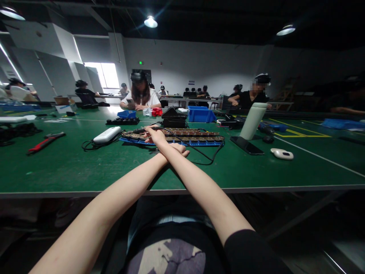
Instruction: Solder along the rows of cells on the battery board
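My forearms cross over the green table. My right hand [154,136] reaches up and left, its fingers lying loosely on the near edge of a blue tray [199,143] filled with rows of brass-coloured parts [188,134]. A dark tool with a black cable [205,156] lies just left of those fingers. My left hand [180,149] rests flat on the table under my right wrist, fingers stretched out and holding nothing.
On the table are a white device with a cord [107,134], red-handled pliers [45,142], a white bottle [253,121] standing on a phone [246,145], a white mouse-like device [282,153] and blue bins [201,114]. Other people sit at the tables beyond.
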Available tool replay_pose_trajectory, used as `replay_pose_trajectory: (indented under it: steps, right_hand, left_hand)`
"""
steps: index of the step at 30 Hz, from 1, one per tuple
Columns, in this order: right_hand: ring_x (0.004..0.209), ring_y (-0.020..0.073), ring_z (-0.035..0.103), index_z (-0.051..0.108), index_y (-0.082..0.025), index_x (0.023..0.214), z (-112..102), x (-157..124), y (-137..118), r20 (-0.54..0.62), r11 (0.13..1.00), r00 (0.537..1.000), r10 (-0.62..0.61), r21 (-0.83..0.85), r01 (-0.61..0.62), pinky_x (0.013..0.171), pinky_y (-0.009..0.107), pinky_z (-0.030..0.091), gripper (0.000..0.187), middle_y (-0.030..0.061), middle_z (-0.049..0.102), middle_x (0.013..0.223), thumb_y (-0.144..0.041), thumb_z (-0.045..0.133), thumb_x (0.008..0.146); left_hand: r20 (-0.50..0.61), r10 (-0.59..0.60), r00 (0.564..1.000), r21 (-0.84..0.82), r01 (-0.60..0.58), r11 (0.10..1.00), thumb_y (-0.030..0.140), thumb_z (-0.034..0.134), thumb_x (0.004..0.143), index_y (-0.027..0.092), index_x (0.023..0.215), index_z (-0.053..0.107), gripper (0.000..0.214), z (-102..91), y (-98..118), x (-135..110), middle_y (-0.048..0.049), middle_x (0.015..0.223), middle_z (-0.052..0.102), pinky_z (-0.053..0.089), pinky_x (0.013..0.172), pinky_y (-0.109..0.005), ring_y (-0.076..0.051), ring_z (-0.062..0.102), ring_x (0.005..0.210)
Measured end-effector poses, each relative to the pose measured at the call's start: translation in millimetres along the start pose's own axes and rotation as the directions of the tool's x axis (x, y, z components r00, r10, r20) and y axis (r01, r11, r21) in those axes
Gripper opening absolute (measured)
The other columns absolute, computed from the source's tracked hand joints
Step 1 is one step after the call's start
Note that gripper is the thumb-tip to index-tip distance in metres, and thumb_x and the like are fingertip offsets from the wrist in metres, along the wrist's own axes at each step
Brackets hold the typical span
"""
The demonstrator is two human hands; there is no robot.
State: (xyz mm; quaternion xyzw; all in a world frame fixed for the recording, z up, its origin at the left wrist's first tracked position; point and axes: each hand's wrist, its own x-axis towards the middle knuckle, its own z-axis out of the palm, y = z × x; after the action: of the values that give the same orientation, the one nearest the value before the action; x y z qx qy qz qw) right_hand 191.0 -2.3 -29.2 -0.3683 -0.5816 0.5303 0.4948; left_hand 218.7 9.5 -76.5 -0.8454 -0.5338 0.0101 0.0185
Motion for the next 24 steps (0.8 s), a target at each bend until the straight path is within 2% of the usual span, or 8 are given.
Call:
replay_pose_trajectory:
  steps: [5,11,24]
  right_hand:
    - [0.031,0.006,0.05,0.051,-0.018,0.09,0.1,-2.2,-2.1,-0.001,1.0,1.0,0.003,0.003,-0.003,0.032,0.013,0.032,0.007,-0.0081,0.055,0.048,-0.024,0.052,0.087]
    - [0.033,0.0051,0.051,0.051,-0.018,0.091,-0.5,1.8,4.0,0.009,0.999,0.999,-0.048,-0.014,0.048,0.033,0.012,0.035,0.014,-0.0082,0.055,0.051,-0.031,0.055,0.086]
    - [0.035,0.0047,0.05,0.049,-0.018,0.088,0.8,1.2,4.4,0.017,0.995,0.995,-0.099,-0.017,0.099,0.037,0.013,0.042,0.01,-0.0086,0.055,0.051,-0.026,0.054,0.086]
  left_hand:
    - [0.016,0.002,1.0,0.006,-0.002,1.0,0.056,0.03,0.089,0.019,0.105,0.063,0.052,0.0,-0.2,2.3,-0.0113,0.098,0.069,0.047,0.082,-0.036,-0.026,0.065,0.093]
    - [-0.006,-0.015,1.0,-0.007,0.015,1.0,0.056,0.032,0.088,0.02,0.102,0.064,0.05,-2.0,1.6,-2.0,-0.0104,0.095,0.069,0.048,0.081,-0.036,-0.026,0.065,0.091]
    - [-0.033,-0.015,0.999,-0.041,0.014,0.999,0.056,0.035,0.087,0.02,0.099,0.066,0.048,-7.3,5.6,-9.5,-0.0099,0.096,0.07,0.047,0.079,-0.033,-0.026,0.065,0.092]
